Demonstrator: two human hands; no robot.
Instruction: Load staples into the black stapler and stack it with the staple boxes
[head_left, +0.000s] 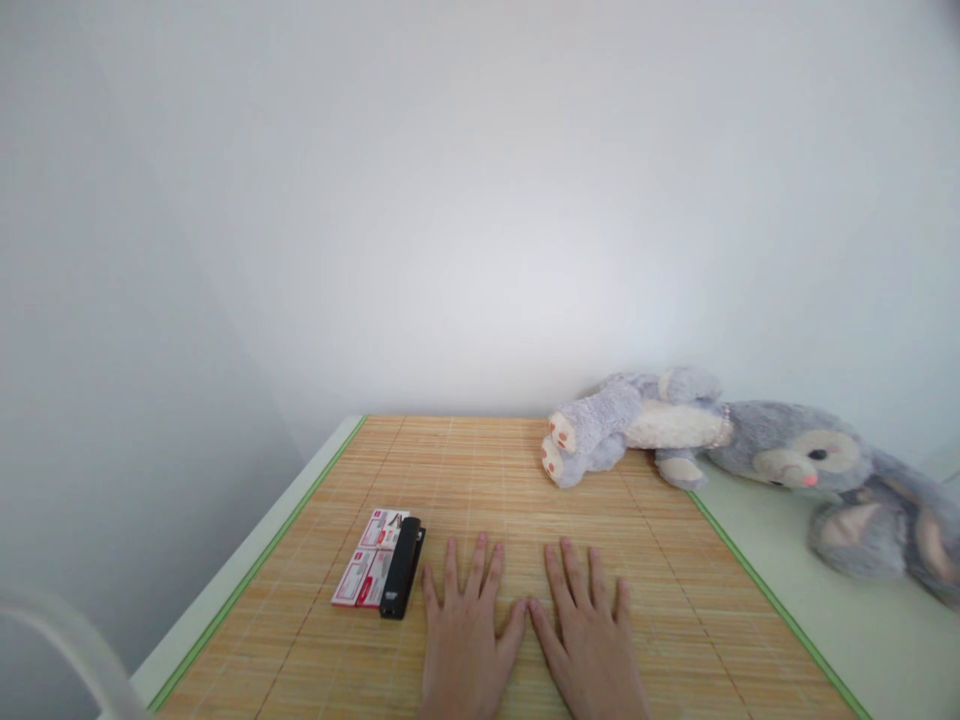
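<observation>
Bare left hand (466,640) and bare right hand (592,640), foreground: both palm down, fingers spread, holding nothing; the 2 hands lie side by side, thumb tips so close that contact cannot be told. Behind, a plain pale grey-white wall (480,220) fills the upper part of the view. Below it, a pale greenish-white table (885,640) shows as a narrow strip at left and a wider one at right. Its slatted tan bamboo mat (480,475) is bordered in green along 2 sides; the far edge reaches the wall. Open room extends from the fingertips to that edge, and from the right hand to the right border. A grey, long-eared plush toy (750,445) with cream belly and pink nose lies at far right, feet on the mat, head beyond the green border. At lower left, a curved white bar (84,648), blurred. Just left of the left hand, on the mat, a long black stapler (402,568) overlaps small flat white, pink and red printed packs (354,578). Pack labels include a stapler picture; their print, and the stapler's pale lettering, are too small to read.
</observation>
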